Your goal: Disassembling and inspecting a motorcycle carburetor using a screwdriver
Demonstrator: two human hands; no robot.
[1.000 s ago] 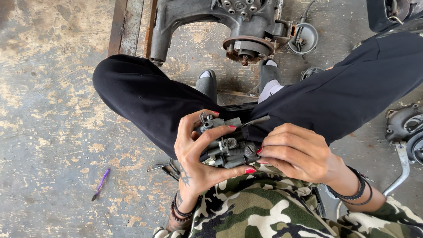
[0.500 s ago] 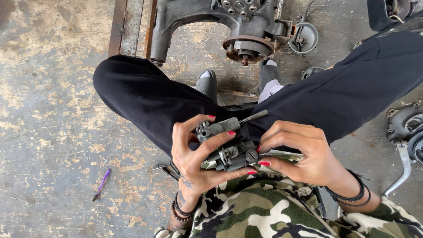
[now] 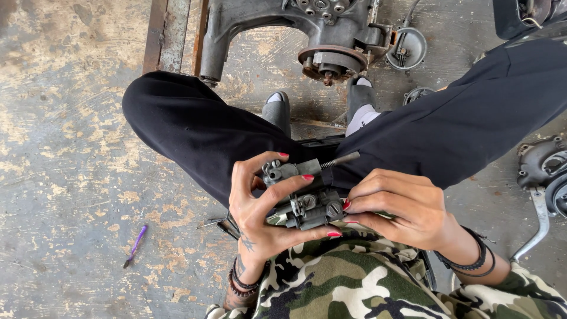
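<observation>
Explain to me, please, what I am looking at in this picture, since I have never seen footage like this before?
The picture comes from a camera worn on a person's head, looking down at their own lap and hands. The person sits with black-trousered legs bent over a worn concrete floor, in a camouflage top. The left hand cradles a small grey metal mechanical part, with screws and a thin rod sticking out; the right hand grips its other side. Ahead on the floor lies a large engine casing with a rusty drum. Round metal covers sit beside it, another dark casing lies to the right, and a small purple tool lies to the left.
</observation>
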